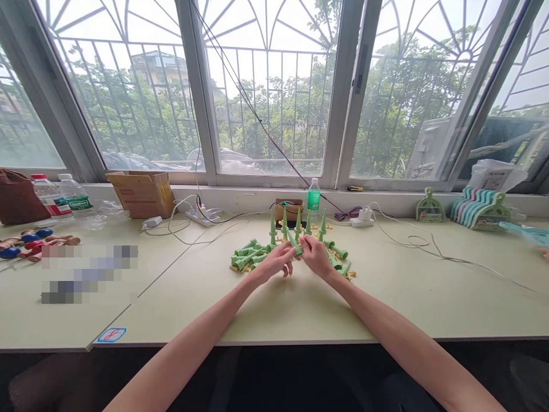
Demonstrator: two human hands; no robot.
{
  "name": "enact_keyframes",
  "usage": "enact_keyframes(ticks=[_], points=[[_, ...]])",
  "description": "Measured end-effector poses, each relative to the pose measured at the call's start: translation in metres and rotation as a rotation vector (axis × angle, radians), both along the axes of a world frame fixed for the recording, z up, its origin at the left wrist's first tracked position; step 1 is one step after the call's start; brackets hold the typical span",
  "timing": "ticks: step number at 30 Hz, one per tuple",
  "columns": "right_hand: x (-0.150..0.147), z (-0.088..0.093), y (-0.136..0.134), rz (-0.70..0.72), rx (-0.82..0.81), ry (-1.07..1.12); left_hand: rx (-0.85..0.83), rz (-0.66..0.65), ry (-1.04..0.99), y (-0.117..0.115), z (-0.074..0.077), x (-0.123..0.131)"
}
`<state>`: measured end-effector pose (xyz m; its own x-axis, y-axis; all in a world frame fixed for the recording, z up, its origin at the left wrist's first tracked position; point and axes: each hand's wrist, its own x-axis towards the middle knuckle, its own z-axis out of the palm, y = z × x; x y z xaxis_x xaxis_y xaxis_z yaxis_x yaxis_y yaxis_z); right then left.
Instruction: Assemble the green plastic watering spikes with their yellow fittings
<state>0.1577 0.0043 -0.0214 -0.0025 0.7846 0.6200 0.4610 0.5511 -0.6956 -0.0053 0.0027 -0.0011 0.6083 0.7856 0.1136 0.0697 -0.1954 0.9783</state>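
Note:
My left hand grips a green cone-shaped plastic part, which leans with its wide end toward my right hand. My right hand is closed at that wide end; whatever is between its fingers is hidden. Just behind my hands, several green cones stand upright in a row, some with small yellow pieces sticking out sideways. Loose green tubes lie heaped left of my hands, with yellow bits among them. More green tubes lie to the right.
Behind the cones are a small open box and a green-labelled bottle. A cardboard box, power strips and cables line the windowsill. Stacked pastel plastic items stand right; coloured beads lie left. Another person's hand shows at the right edge.

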Motion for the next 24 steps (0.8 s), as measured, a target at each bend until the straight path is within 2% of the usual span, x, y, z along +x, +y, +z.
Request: enact_keyframes(ticks=[7,13,24], points=[[0.001,0.000,0.000,-0.023,0.021,-0.038,0.209,0.136,0.040,0.008,-0.012,0.002],[0.001,0.000,0.000,-0.024,0.019,-0.048,0.338,0.234,0.132,0.006,-0.011,0.001],[0.001,-0.002,0.004,-0.031,0.001,-0.072,0.413,0.290,0.134,0.008,-0.012,0.002]])
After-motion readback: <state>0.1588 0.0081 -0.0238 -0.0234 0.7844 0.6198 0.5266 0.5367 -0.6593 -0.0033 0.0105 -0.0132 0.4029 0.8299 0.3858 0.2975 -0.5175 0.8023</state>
